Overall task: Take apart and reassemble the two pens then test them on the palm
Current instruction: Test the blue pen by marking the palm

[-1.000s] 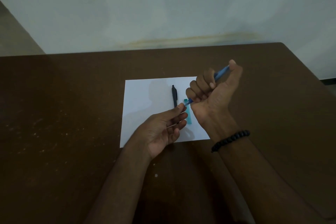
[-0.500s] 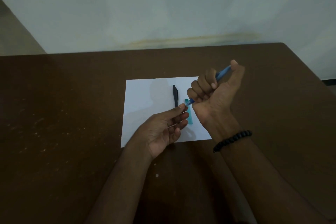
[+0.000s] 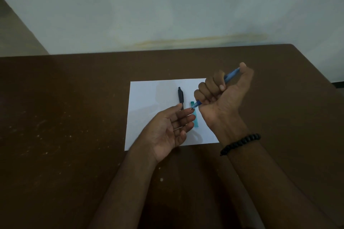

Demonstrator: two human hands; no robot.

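Testing looks underway: right hand (image 3: 221, 96) fisted round the blue pen (image 3: 229, 75), tip toward the left hand (image 3: 171, 130), palm-up with relaxed fingers, while the black pen (image 3: 180, 96) waits at eleven o'clock on the paper (image 3: 149, 98).

Both forearms reach forward from the lower edge of the head view, bare to the wrist. The left hand (image 3: 170, 130) lies palm up, fingers nearly straight and relaxed, tips pointing right toward the other hand. The right hand (image 3: 221, 95) is raised in a fist, palm side facing the camera, fingers curled tightly round a blue pen (image 3: 230, 74), thumb pressed on its upper end. The two hands sit close together, fingertips just apart.
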